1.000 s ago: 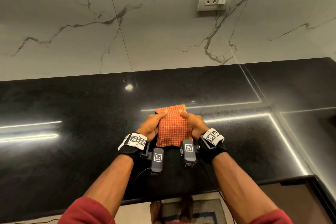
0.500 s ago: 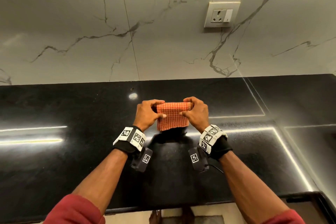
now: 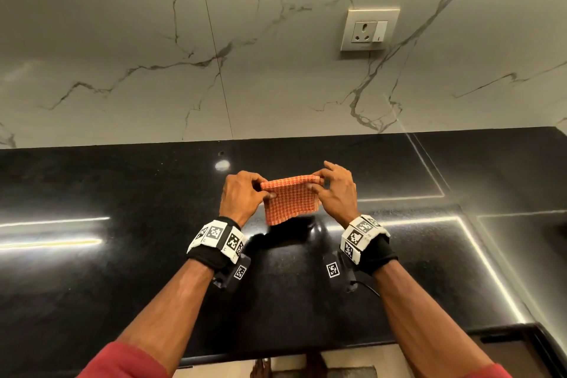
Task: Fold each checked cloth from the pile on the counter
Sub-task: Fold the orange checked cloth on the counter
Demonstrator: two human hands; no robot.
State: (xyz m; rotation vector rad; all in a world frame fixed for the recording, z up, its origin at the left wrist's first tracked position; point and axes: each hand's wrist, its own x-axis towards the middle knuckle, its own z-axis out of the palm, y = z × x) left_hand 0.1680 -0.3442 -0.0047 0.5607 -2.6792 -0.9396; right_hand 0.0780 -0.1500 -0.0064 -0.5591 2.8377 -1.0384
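Left hand [image 3: 242, 198] and right hand [image 3: 336, 193] pinch the folded orange checked cloth's [image 3: 290, 204] top corners above the table [image 3: 122, 270]; laying it flat likely comes next.

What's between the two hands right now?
In the head view, only the orange checked cloth spans the gap: the left hand pinches its left top corner, the right hand its right.
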